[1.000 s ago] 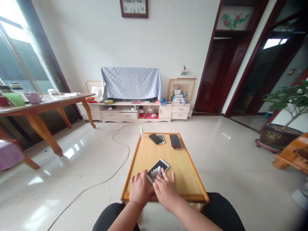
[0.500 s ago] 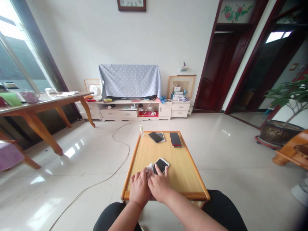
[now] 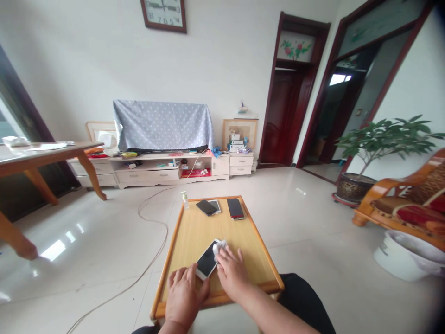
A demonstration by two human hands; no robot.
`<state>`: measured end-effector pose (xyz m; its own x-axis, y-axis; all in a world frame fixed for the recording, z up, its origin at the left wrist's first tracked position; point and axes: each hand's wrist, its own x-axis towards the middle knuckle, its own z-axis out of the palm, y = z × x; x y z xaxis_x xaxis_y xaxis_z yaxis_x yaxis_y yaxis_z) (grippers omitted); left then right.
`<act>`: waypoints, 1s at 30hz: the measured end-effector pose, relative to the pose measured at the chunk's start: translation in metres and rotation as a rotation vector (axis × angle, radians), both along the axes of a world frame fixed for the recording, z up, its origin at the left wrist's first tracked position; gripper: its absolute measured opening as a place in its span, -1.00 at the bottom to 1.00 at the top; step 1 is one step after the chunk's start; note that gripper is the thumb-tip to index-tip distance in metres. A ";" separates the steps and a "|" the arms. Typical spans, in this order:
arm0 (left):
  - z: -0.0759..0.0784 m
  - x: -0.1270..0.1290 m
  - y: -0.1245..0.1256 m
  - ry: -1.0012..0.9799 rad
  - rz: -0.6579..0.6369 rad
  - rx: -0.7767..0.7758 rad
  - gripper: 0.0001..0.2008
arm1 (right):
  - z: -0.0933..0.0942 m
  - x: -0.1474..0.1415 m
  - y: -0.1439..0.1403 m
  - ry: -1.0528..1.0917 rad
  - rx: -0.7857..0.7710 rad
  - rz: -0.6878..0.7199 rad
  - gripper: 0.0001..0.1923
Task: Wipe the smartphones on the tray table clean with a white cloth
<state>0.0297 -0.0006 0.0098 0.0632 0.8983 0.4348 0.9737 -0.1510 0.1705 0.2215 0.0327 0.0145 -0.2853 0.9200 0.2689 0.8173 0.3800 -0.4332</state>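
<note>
A white smartphone (image 3: pixel 207 260) with a dark screen lies at a slant on the small wooden table (image 3: pixel 205 227). My left hand (image 3: pixel 184 290) grips its near end, thumb on one side and fingers on the other. Over the far right edge of the phone, my right hand (image 3: pixel 233 271) presses a crumpled white tissue (image 3: pixel 219 247) under its fingertips. Farther back on the table, a black phone (image 3: pixel 206 207) partly covers a white one (image 3: pixel 216 206). To their right is another dark phone (image 3: pixel 235 208) with a red edge, resting on something mostly hidden.
A small pump bottle (image 3: pixel 185 200) stands at the table's far left corner. A cable (image 3: pixel 153 260) runs across the floor on the left. To the right are a white bucket (image 3: pixel 399 260), a wooden armchair (image 3: pixel 378 192) and a potted plant (image 3: pixel 358 185).
The view has swung to the right. My right hand has moved the tissue from the phone's near left side to its far right edge. My left hand has parted from it and grips the phone.
</note>
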 end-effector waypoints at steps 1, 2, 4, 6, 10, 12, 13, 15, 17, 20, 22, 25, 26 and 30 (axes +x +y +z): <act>-0.003 -0.002 0.001 0.011 -0.020 0.018 -0.58 | -0.001 -0.002 -0.006 0.015 0.024 0.031 -0.52; -0.005 -0.003 0.001 0.021 -0.048 0.033 -0.58 | -0.001 -0.005 -0.012 0.027 0.052 0.060 -0.50; -0.009 -0.006 0.003 0.041 -0.094 0.053 -0.60 | -0.001 -0.012 -0.027 0.039 0.115 0.108 -0.47; -0.011 -0.008 0.003 0.054 -0.128 0.056 -0.65 | 0.001 -0.019 -0.039 0.035 0.177 0.142 -0.45; -0.007 -0.009 0.002 0.049 -0.146 0.045 -0.72 | 0.005 -0.026 -0.042 -0.006 0.267 0.174 -0.38; -0.006 -0.009 0.000 0.036 -0.133 0.054 -0.73 | 0.005 -0.024 -0.032 -0.029 0.293 0.163 -0.36; -0.005 -0.009 0.000 0.028 -0.124 0.061 -0.73 | 0.003 -0.021 -0.024 -0.036 0.301 0.145 -0.35; -0.004 -0.009 -0.001 0.007 -0.105 0.071 -0.72 | -0.001 -0.016 -0.006 -0.042 0.308 0.085 -0.35; -0.003 -0.009 -0.002 -0.017 -0.089 0.074 -0.72 | -0.004 -0.011 0.009 -0.039 0.304 0.013 -0.38; -0.002 -0.009 -0.002 -0.043 -0.077 0.083 -0.73 | -0.005 -0.013 0.016 -0.034 0.292 -0.020 -0.40; -0.001 -0.010 -0.002 -0.049 -0.072 0.090 -0.73 | -0.003 -0.019 0.011 -0.037 0.301 0.052 -0.41; 0.000 -0.010 -0.001 -0.059 -0.056 0.079 -0.73 | 0.000 -0.026 0.005 -0.039 0.306 0.161 -0.44; 0.000 -0.010 -0.001 -0.063 -0.052 0.071 -0.73 | 0.001 -0.027 0.008 -0.033 0.297 0.160 -0.46; 0.002 -0.011 -0.001 -0.082 -0.044 0.039 -0.72 | 0.008 -0.021 0.036 0.037 0.257 0.040 -0.56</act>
